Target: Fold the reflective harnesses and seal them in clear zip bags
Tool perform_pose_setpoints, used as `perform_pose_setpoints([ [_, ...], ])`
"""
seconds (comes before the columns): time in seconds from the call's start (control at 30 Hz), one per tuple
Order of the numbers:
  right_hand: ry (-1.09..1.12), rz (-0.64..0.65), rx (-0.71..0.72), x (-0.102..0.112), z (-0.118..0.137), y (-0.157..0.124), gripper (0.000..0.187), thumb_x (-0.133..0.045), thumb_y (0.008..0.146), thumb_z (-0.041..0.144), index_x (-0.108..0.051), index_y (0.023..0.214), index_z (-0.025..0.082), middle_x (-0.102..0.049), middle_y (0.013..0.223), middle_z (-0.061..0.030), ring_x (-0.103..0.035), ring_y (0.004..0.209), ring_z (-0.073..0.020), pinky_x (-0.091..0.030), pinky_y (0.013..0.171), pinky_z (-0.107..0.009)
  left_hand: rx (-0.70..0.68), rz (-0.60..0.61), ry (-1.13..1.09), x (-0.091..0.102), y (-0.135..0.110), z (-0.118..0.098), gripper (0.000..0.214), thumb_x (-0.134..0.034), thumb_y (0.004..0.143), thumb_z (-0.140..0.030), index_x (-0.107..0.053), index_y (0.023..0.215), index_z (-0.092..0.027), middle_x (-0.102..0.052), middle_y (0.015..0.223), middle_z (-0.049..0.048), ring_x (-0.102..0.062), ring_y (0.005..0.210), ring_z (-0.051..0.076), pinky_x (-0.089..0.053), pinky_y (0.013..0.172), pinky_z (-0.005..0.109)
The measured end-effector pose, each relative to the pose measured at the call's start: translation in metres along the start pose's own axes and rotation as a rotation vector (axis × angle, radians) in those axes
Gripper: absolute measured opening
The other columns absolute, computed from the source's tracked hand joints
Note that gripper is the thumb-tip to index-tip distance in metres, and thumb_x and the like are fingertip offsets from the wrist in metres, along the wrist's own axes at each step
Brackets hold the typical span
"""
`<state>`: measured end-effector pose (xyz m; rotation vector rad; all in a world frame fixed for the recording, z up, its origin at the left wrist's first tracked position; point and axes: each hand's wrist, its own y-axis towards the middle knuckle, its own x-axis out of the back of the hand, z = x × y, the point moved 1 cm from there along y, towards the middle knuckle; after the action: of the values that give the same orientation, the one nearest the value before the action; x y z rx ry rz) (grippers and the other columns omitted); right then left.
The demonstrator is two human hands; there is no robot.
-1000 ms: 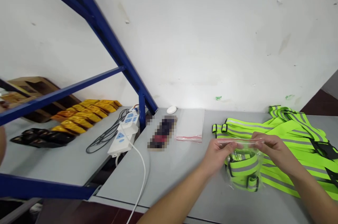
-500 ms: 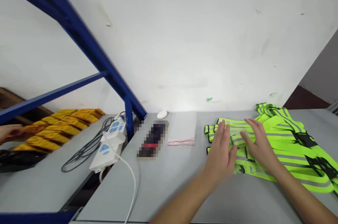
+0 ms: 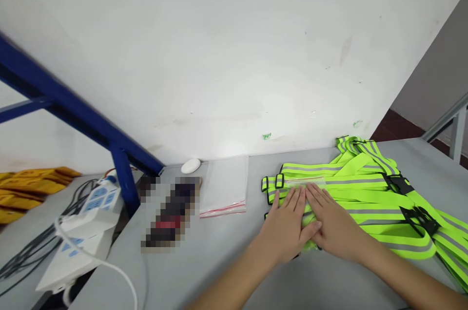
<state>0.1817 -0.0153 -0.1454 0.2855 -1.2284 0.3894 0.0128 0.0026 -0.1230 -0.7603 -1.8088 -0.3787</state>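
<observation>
Both hands lie flat, side by side with fingertips nearly meeting, on a clear zip bag (image 3: 305, 182) with a folded neon-yellow reflective strap inside. My left hand (image 3: 285, 227) has its fingers stretched out over the bag's left part. On the right part rests my right hand (image 3: 331, 224), its fingers also straight. Most of the bag is hidden beneath the palms. Around and under it spread several neon-yellow straps (image 3: 369, 203) with grey reflective stripes and black buckles (image 3: 420, 220).
A stack of clear zip bags (image 3: 224, 185) lies left of the hands. Beyond are a white oval object (image 3: 190, 165), a blurred-out dark item (image 3: 171, 217), white power strips (image 3: 87, 232) with cables, a blue metal frame (image 3: 124, 178) and yellow folded material (image 3: 32, 188) on a neighbouring table.
My hands have come down and together, pressing flat on the bag. The view has swung to the right, and the co-worker's hand at the left is out of sight.
</observation>
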Motion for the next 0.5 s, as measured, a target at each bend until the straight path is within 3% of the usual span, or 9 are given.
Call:
perform_pose_setpoints([
  [0.3,0.197,0.005,-0.051,0.000,-0.001,0.001,0.078,-0.050,0.078,0.022,-0.025,0.150,0.004,-0.023,0.157,-0.0179,-0.017,0.146,-0.0281,-0.020,0.118,-0.051,0.006,-0.016,0.000,-0.001,0.006,-0.001,0.071,-0.019,0.096,-0.057,-0.025,0.150,-0.012,-0.029,0.155,0.0122,-0.026,0.144,0.028,-0.018,0.117,0.053],
  [0.5,0.215,0.007,-0.098,0.002,0.007,-0.003,0.073,-0.049,0.087,0.037,-0.028,0.149,0.006,-0.025,0.156,-0.0175,-0.020,0.145,-0.0286,-0.018,0.118,-0.051,-0.015,0.018,-0.122,0.010,0.003,0.001,0.070,-0.026,0.096,-0.058,-0.029,0.148,-0.011,-0.034,0.153,0.0146,-0.032,0.141,0.028,-0.025,0.114,0.048],
])
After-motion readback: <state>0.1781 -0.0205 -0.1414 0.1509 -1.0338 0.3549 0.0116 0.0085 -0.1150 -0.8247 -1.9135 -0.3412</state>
